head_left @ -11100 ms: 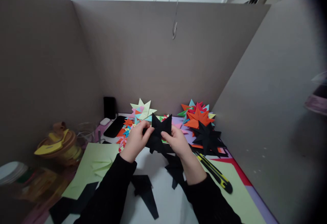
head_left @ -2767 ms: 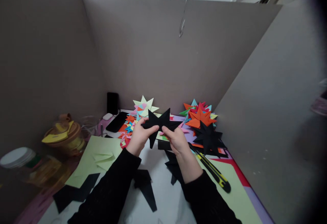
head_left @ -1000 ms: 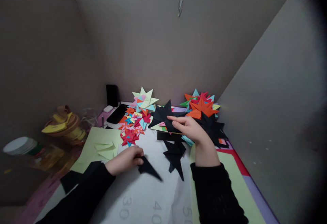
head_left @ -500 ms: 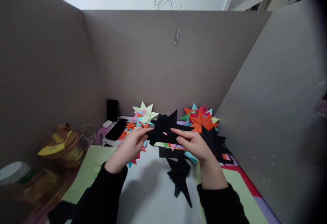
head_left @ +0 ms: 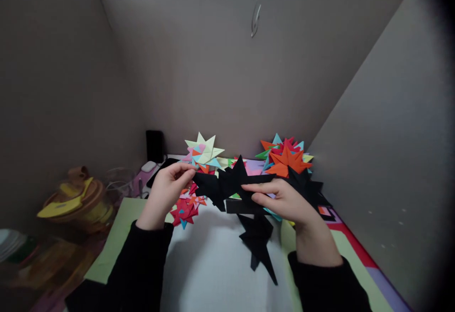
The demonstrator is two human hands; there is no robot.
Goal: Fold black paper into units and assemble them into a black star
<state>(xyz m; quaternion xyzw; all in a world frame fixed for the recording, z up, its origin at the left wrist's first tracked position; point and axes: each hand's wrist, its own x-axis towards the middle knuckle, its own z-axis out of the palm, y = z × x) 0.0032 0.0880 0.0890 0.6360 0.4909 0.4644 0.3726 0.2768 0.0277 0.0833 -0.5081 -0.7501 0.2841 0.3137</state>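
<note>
Both my hands are raised over the desk with black folded paper between them. My right hand [head_left: 284, 201] pinches a black paper star [head_left: 236, 182] with several points, thumb on top, fingers stretched under it. My left hand [head_left: 166, 189] is closed on a black folded paper piece [head_left: 209, 188] whose end touches the star's left side. More black folded pieces [head_left: 259, 242] lie on the white sheet [head_left: 213, 274] under my hands.
Brown cardboard walls [head_left: 213, 75] enclose the desk. Piles of coloured paper stars [head_left: 286, 158] and a pale green star [head_left: 204, 150] sit at the back, small stars [head_left: 185, 207] in front. A black phone [head_left: 156, 172], a brown-yellow jar [head_left: 76, 200] and green paper [head_left: 113, 241] lie left.
A second ago my left hand was down on the sheet at a black piece. It has lifted that piece up to the star held in my right hand.
</note>
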